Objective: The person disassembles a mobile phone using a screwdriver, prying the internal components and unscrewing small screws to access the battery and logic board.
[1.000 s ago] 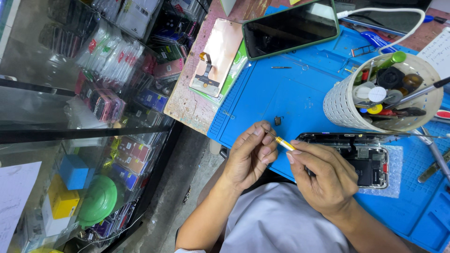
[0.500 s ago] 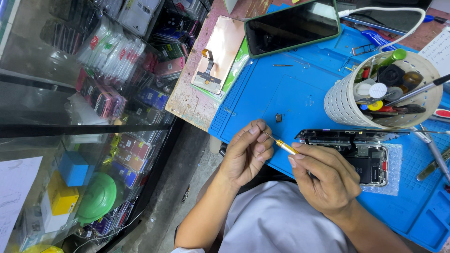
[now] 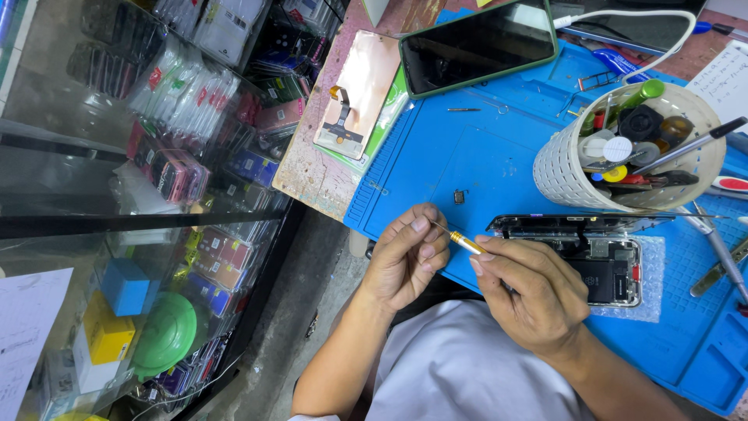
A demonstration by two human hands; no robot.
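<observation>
My right hand [image 3: 530, 292] grips a small screwdriver [image 3: 465, 243] with a yellow collar, its thin metal tip pointing left. My left hand [image 3: 407, 257] pinches that tip between thumb and fingers. Both hands hover over the front edge of a blue work mat [image 3: 467, 156]. Just right of the hands lies an opened phone [image 3: 600, 261] with its insides exposed, resting on a piece of bubble wrap. A tiny dark part [image 3: 459, 196] lies on the mat above my left hand.
A white mesh cup [image 3: 573, 171] full of tools stands at the right. A dark phone in a green case [image 3: 483, 43] and a detached screen panel [image 3: 358, 93] lie at the back. Glass display shelves [image 3: 156, 195] with packaged goods fill the left.
The hands stay together on the screwdriver; my left fingers have shifted slightly on its tip. Nothing else has moved.
</observation>
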